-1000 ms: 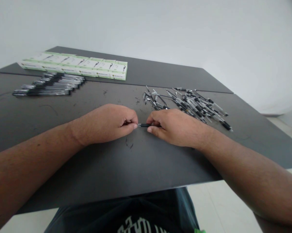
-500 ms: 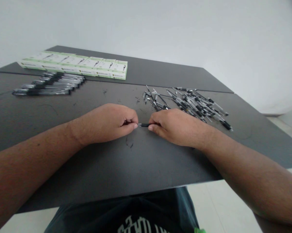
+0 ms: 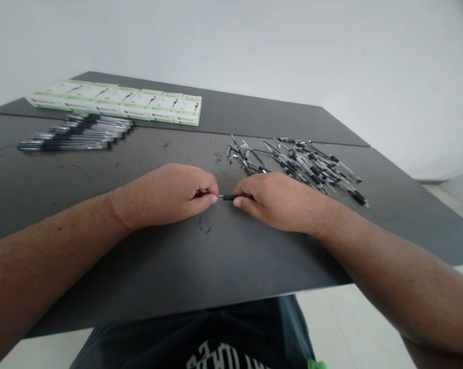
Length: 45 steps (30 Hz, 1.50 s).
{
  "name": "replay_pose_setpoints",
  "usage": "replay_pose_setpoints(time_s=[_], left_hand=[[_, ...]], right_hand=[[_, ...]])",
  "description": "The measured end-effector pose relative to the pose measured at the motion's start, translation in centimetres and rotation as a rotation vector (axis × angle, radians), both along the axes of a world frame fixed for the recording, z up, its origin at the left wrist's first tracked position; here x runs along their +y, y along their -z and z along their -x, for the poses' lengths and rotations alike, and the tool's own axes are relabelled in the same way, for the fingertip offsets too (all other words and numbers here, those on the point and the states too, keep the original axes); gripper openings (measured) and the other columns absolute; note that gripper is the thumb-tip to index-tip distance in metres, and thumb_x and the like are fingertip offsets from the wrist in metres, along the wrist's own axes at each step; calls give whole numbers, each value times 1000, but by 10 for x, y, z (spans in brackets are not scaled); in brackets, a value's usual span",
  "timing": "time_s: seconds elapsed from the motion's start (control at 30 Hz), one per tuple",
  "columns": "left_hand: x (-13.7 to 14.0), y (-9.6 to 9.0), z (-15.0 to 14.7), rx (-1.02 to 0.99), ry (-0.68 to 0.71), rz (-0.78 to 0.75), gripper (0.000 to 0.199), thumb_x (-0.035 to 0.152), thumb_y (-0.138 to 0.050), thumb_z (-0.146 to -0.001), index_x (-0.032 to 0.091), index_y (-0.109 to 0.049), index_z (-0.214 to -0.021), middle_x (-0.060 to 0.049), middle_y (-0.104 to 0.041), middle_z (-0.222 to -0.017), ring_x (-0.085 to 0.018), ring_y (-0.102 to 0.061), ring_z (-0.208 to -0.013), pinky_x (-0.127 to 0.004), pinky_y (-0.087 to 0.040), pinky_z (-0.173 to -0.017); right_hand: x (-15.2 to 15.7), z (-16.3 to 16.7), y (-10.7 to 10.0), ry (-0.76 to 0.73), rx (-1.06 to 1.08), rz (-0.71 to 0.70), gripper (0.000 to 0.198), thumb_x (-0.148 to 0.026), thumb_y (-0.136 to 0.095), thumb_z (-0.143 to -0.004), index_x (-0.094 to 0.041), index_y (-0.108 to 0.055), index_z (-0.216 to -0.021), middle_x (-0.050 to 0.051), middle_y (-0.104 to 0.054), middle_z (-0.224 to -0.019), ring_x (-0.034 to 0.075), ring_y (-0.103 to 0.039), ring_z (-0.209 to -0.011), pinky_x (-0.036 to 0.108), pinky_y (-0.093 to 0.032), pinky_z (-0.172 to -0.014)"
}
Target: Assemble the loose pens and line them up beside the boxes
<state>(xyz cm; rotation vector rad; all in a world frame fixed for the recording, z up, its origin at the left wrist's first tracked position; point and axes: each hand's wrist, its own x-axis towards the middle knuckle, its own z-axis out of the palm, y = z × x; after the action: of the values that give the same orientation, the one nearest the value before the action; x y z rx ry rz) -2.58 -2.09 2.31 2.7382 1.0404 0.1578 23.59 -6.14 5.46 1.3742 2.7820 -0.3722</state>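
Just above the grey table [image 3: 169, 271], a pen [image 3: 226, 197] lies level between my two hands. Its clear section shows beside my left fingertips, and a short dark grip shows closer to the right ones. My left hand [image 3: 177, 192] is closed, pinching one end between thumb and bent fingers. Closed round the other end, my right hand [image 3: 275, 200] holds the dark part with thumb and forefinger. Both pen ends are hidden inside the hands. Behind my right hand lies a loose heap of pens and pen parts [image 3: 311, 164].
At the back left a row of white and green boxes [image 3: 139, 110] stands on the rear table section. In front of them pens [image 3: 81, 134] lie side by side in a slanted row. A pale wall [image 3: 231, 51] rises behind the table. Dark scribble marks dot the tabletop.
My right fingers have shifted very slightly left along the pen, so a little less of the dark grip shows. Both hands keep their hold; the heap and boxes stay put.
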Motion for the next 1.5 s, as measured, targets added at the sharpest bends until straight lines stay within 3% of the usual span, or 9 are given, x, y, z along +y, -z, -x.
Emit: replay_pose_setpoints(time_s=[0.13,0.27,0.47,0.63,0.83,1.03,1.2,1.4,1.5], left_hand=[[0,0,0,7,3,-7,33,42,-52,-104,26,-81,-101,-5,-83,-94,-25,-73,-84,-36,-47,-79],[1,1,0,-1,4,-1,35,43,-50,-104,26,-80,-101,-5,-84,-96,-24,-74,-86,-36,-46,-79],[1,1,0,-15,6,2,35,44,-49,-103,26,-79,-100,-5,-84,-95,-25,-73,-85,-37,-44,-77],[1,1,-1,-16,10,-1,33,42,-51,-103,27,-80,-100,-5,-84,-95,-24,-74,-85,-36,-45,-76],[1,2,1,-16,13,-13,32,41,-52,-104,27,-80,-100,-4,-84,-95,-24,-74,-84,-36,-46,-76],[0,2,1,2,9,-12,31,39,-54,-105,27,-81,-103,-4,-84,-96,-24,-74,-86,-34,-48,-82],[1,1,0,0,13,-15,32,41,-53,-105,27,-81,-101,-5,-84,-95,-25,-75,-86,-36,-49,-80],[1,1,0,0,14,-18,30,38,-55,-106,26,-82,-101,-5,-85,-95,-24,-76,-84,-35,-50,-80],[0,0,0,2,12,-18,30,40,-55,-105,26,-81,-101,-5,-85,-95,-25,-76,-87,-35,-49,-79]], right_hand=[[0,-2,2,45,53,-6,23,-35,-74,-110,-20,-81,-126,7,-87,-109,23,-77,-95,33,-46,-81],[0,-1,1,7,-31,-26,29,-35,-58,-119,-19,-82,-112,10,-87,-108,27,-78,-100,37,-45,-84],[0,-1,1,43,66,3,25,-35,-70,-113,-19,-81,-128,9,-87,-113,24,-78,-99,34,-47,-84],[0,0,0,12,-19,-9,28,-34,-60,-118,-19,-82,-111,10,-87,-108,26,-77,-99,36,-45,-84],[0,-1,1,25,65,10,25,-35,-71,-113,-19,-82,-128,8,-88,-112,23,-76,-97,33,-47,-83],[0,-1,1,-9,-18,2,32,-33,-56,-119,-17,-83,-111,12,-87,-109,26,-77,-100,37,-47,-86],[0,0,-1,26,55,22,24,-34,-69,-113,-19,-81,-128,9,-88,-112,24,-77,-96,34,-48,-83],[0,1,-2,-9,-40,-1,32,-33,-55,-119,-18,-82,-110,11,-87,-108,25,-77,-100,36,-48,-86],[0,0,-1,-5,15,13,28,-33,-60,-118,-18,-82,-125,11,-88,-114,25,-78,-103,35,-50,-88]])
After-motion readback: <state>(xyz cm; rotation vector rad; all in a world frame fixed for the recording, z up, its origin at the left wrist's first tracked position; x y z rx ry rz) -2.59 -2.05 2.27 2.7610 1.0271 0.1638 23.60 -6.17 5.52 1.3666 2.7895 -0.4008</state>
